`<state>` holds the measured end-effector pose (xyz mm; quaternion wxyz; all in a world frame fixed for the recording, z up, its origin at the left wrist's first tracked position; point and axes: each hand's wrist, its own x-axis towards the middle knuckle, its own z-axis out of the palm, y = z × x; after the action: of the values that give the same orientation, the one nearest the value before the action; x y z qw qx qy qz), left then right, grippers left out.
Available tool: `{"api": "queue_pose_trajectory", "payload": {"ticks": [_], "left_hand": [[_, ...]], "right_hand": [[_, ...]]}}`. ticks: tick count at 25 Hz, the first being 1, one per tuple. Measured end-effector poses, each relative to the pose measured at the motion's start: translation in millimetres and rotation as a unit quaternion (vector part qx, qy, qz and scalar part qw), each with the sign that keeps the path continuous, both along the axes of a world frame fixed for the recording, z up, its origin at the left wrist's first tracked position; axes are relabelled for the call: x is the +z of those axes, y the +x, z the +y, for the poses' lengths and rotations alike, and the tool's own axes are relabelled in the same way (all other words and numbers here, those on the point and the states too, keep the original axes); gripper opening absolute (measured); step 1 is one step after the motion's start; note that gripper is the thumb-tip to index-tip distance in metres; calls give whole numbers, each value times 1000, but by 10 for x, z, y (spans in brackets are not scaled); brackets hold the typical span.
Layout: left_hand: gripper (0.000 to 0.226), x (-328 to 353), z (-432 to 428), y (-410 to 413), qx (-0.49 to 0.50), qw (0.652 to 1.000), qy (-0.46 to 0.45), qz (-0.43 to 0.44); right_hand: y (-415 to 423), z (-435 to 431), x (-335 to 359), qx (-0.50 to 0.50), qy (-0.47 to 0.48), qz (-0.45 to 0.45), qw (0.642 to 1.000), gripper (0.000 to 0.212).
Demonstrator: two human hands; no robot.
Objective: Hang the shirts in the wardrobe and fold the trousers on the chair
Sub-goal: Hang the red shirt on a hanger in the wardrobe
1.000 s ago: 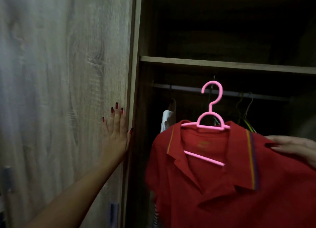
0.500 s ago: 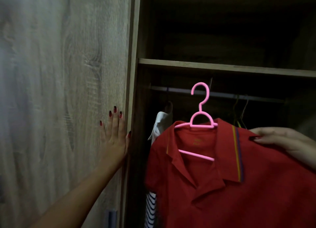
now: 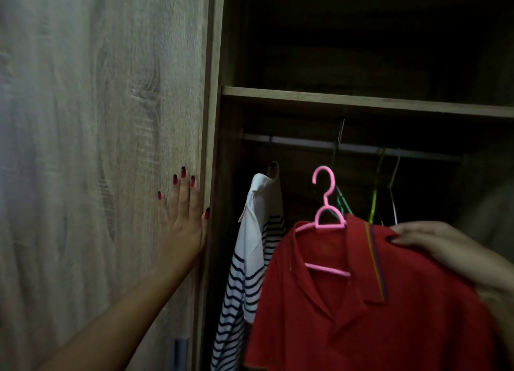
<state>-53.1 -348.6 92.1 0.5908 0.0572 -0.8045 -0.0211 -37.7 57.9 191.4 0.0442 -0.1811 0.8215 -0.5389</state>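
Note:
A red polo shirt hangs on a pink hanger, held up in front of the open wardrobe. My right hand grips the shirt's right shoulder over the hanger arm. The pink hook sits below the clothes rail, apart from it. My left hand lies flat with fingers spread on the wooden sliding door, its thumb on the door's edge. A white shirt with navy stripes hangs on the rail at the left.
A wooden shelf crosses the wardrobe above the rail. Several empty wire and green hangers dangle from the rail behind the pink hook. The wardrobe interior is dark.
The view has tilted up a little, so everything sits lower in the frame, and more of the striped shirt shows. The red shirt stays below the rail. My left hand stays on the door.

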Motion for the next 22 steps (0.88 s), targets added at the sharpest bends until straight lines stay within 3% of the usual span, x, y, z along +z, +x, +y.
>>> {"api": "queue_pose_trajectory", "payload": {"ticks": [3, 6, 12, 18, 22], "left_hand": [[59, 7, -1, 13, -15, 1000, 1, -15], [59, 27, -20, 36, -4, 1000, -3, -26], [60, 18, -27, 7, -1, 1000, -6, -20], [60, -11, -49, -36, 5, 1000, -14, -9], [60, -29, -61, -54, 10, 1000, -20, -17]], "right_hand": [[-117, -592, 126, -48, -82, 57, 994, 12], [-561, -1123, 141, -135, -116, 120, 977, 17], [-1298, -1802, -3, -253, 23, 245, 936, 21], [-1580, -2002, -250, -243, 101, 250, 932, 22], [-1467, -2028, -497, -221, 143, 349, 899, 36]]}}
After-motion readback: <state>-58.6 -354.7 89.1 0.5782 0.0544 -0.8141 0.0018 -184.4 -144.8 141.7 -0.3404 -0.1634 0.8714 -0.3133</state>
